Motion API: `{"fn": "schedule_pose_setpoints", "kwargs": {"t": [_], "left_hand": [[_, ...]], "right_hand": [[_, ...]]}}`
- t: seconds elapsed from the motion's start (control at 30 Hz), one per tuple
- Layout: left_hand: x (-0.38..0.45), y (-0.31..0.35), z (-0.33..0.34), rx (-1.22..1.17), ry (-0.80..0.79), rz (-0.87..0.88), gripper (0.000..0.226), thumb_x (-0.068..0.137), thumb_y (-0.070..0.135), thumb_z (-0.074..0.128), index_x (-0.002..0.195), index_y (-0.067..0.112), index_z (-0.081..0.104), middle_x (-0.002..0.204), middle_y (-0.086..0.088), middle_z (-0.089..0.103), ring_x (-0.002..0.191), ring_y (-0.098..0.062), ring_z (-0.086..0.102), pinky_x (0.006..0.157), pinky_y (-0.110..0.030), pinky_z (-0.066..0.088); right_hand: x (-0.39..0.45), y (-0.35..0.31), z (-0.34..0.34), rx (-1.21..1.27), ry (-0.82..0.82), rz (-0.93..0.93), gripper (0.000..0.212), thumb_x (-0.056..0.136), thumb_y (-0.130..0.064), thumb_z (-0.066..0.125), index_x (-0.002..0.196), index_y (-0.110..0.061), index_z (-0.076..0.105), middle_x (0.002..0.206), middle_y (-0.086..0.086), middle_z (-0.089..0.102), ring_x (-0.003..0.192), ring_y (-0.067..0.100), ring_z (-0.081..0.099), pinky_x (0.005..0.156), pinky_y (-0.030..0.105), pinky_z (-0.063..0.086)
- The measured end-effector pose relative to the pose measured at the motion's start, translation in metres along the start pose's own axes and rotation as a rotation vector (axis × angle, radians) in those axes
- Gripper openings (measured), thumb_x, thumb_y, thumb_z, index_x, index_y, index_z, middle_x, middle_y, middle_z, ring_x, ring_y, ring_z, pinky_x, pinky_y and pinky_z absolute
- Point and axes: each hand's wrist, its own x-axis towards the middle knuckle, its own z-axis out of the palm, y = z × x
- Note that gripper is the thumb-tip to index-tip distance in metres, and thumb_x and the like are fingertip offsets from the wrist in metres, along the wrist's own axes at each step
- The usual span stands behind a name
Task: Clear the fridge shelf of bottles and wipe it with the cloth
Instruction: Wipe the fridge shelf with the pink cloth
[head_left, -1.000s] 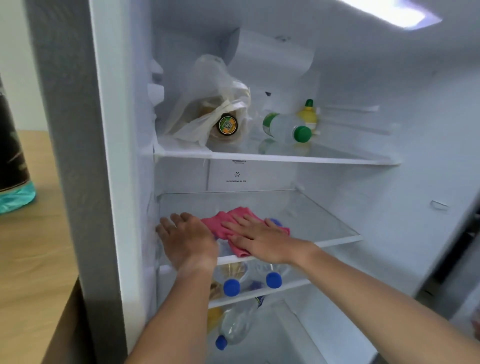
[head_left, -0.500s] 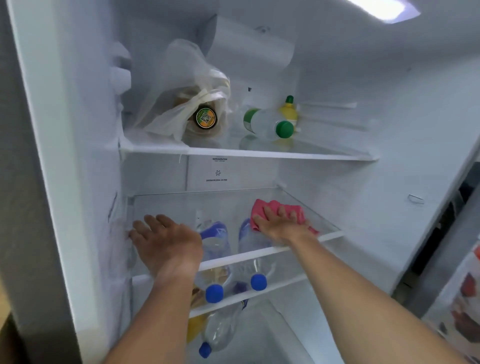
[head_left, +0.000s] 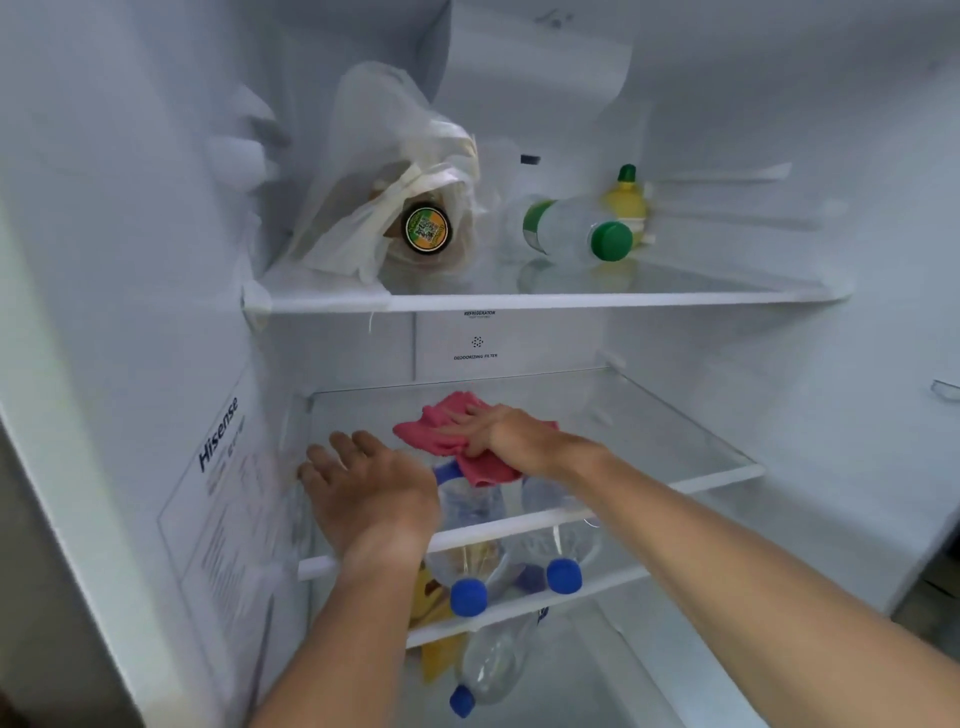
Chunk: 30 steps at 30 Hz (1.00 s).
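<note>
Shelf (head_left: 675, 436) cleared, bottles (head_left: 467, 597) below. Your right grip (head_left: 498, 439) flat, pressing cloth (head_left: 441, 423); left grip (head_left: 371, 493) spread on shelf. Wiping likely unfinished.

- Cool, even white light fills the fridge (head_left: 779, 156); shadows faint.
- Slight motion blur softens everything.
- Wide lens bends the edges; lower left corner dark.

Upper shelf (head_left: 571, 300), left end: crumpled translucent plastic bag (head_left: 374, 171) around a jar (head_left: 426, 228) lying lid-forward. Back wall: deodorizing filter panel (head_left: 476, 345). Left wall: Hisense sticker (head_left: 223, 467).
</note>
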Motion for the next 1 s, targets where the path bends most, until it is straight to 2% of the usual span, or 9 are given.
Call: {"fn": "schedule_pose_setpoints", "kwargs": {"t": [0.07, 0.23, 0.37, 0.47, 0.57, 0.63, 0.7, 0.8, 1.0], "left_hand": [[-0.001, 0.0, -0.001, -0.023, 0.002, -0.012, 0.061, 0.098, 0.03, 0.023, 0.153, 0.003, 0.027, 0.16, -0.016, 0.026, 0.146, -0.04, 0.02, 0.119, -0.05, 0.017], [-0.006, 0.0, -0.007, -0.046, -0.027, -0.016, 0.063, 0.1, 0.034, 0.02, 0.155, 0.003, 0.023, 0.162, -0.017, 0.022, 0.147, -0.041, 0.018, 0.12, -0.049, 0.015], [-0.011, -0.003, -0.012, -0.059, -0.024, -0.006, 0.061, 0.098, 0.033, 0.029, 0.15, 0.003, 0.032, 0.156, -0.017, 0.032, 0.144, -0.041, 0.026, 0.118, -0.049, 0.02], [-0.013, -0.004, -0.013, -0.068, -0.014, 0.011, 0.062, 0.097, 0.033, 0.029, 0.151, 0.002, 0.032, 0.157, -0.019, 0.031, 0.144, -0.041, 0.025, 0.119, -0.05, 0.019], [-0.015, -0.003, -0.013, -0.077, -0.015, 0.009, 0.063, 0.099, 0.034, 0.027, 0.152, 0.001, 0.029, 0.159, -0.02, 0.028, 0.146, -0.042, 0.023, 0.12, -0.051, 0.017], [-0.015, -0.003, -0.012, -0.084, -0.019, 0.008, 0.063, 0.1, 0.033, 0.025, 0.153, 0.0, 0.027, 0.16, -0.02, 0.025, 0.146, -0.042, 0.022, 0.121, -0.05, 0.016], [-0.014, -0.003, -0.01, -0.076, -0.019, 0.017, 0.063, 0.101, 0.032, 0.022, 0.155, 0.0, 0.022, 0.163, -0.02, 0.02, 0.148, -0.042, 0.018, 0.122, -0.051, 0.014], [-0.012, -0.003, -0.007, -0.061, -0.014, 0.025, 0.063, 0.101, 0.031, 0.02, 0.156, 0.001, 0.019, 0.164, -0.019, 0.016, 0.15, -0.041, 0.016, 0.123, -0.05, 0.013], [-0.007, -0.003, -0.004, -0.012, -0.016, 0.027, 0.061, 0.099, 0.031, 0.024, 0.152, 0.002, 0.028, 0.159, -0.019, 0.025, 0.145, -0.041, 0.023, 0.119, -0.05, 0.02]], "right_hand": [[-0.03, -0.003, 0.003, 0.17, 0.006, 0.018, 0.047, 0.096, -0.013, 0.048, 0.142, -0.024, 0.054, 0.162, -0.005, 0.029, 0.153, 0.014, 0.01, 0.122, 0.031, -0.002], [-0.087, -0.036, 0.027, 0.267, 0.119, 0.094, 0.051, 0.086, -0.019, 0.059, 0.134, -0.038, 0.06, 0.157, -0.014, 0.036, 0.149, 0.003, 0.017, 0.123, 0.048, 0.001], [-0.117, -0.046, 0.04, 0.31, 0.193, 0.059, 0.052, 0.079, -0.028, 0.059, 0.129, -0.043, 0.063, 0.15, -0.017, 0.046, 0.145, -0.003, 0.026, 0.124, 0.034, 0.007], [-0.136, -0.015, 0.024, 0.238, 0.305, 0.148, 0.042, 0.09, -0.028, 0.054, 0.128, -0.044, 0.064, 0.143, -0.033, 0.046, 0.142, -0.006, 0.031, 0.12, 0.026, 0.019], [-0.148, 0.032, 0.001, -0.093, 0.335, 0.424, 0.045, 0.104, -0.036, 0.036, 0.147, -0.047, 0.041, 0.16, -0.024, 0.026, 0.15, 0.006, 0.018, 0.122, 0.039, 0.015], [-0.144, 0.052, -0.011, -0.198, 0.205, 0.717, 0.059, 0.101, -0.056, 0.024, 0.157, -0.043, 0.014, 0.168, -0.009, 0.004, 0.154, 0.02, 0.002, 0.123, 0.047, 0.003], [-0.128, 0.053, -0.015, -0.186, 0.114, 0.872, 0.072, 0.093, -0.072, 0.018, 0.157, -0.044, 0.0, 0.168, -0.001, -0.007, 0.154, 0.031, -0.007, 0.12, 0.056, -0.003], [-0.09, 0.032, -0.011, -0.247, 0.119, 0.819, 0.074, 0.09, -0.077, 0.012, 0.156, -0.046, -0.003, 0.168, 0.001, -0.008, 0.153, 0.037, -0.006, 0.117, 0.064, -0.002], [0.017, -0.014, 0.012, -0.26, 0.091, 0.451, 0.066, 0.095, -0.067, 0.015, 0.156, -0.046, 0.004, 0.168, -0.003, -0.005, 0.154, 0.032, -0.006, 0.117, 0.063, -0.007]]}}
